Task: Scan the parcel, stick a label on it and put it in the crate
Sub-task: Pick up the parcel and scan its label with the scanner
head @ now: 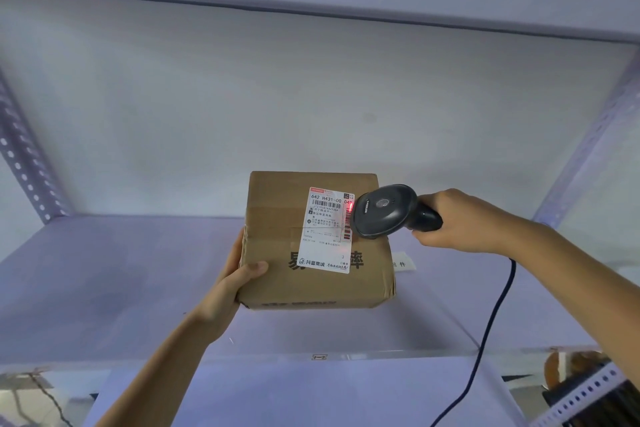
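Tilting above the pale shelf [104, 288], the parcel [311, 284] sat clamped in the left hand [235, 281], thumb on top. Its shipping label [327, 230] caught red light from the scanner [384, 211], which the right hand [460, 222] gripped closed, apparently just beside the label's edge.

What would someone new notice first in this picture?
Probably the brown cardboard box at centre, held up over the pale shelf by the left hand. Next, the dark scanner in the right hand, casting a red glow on the right edge of the white shipping label.
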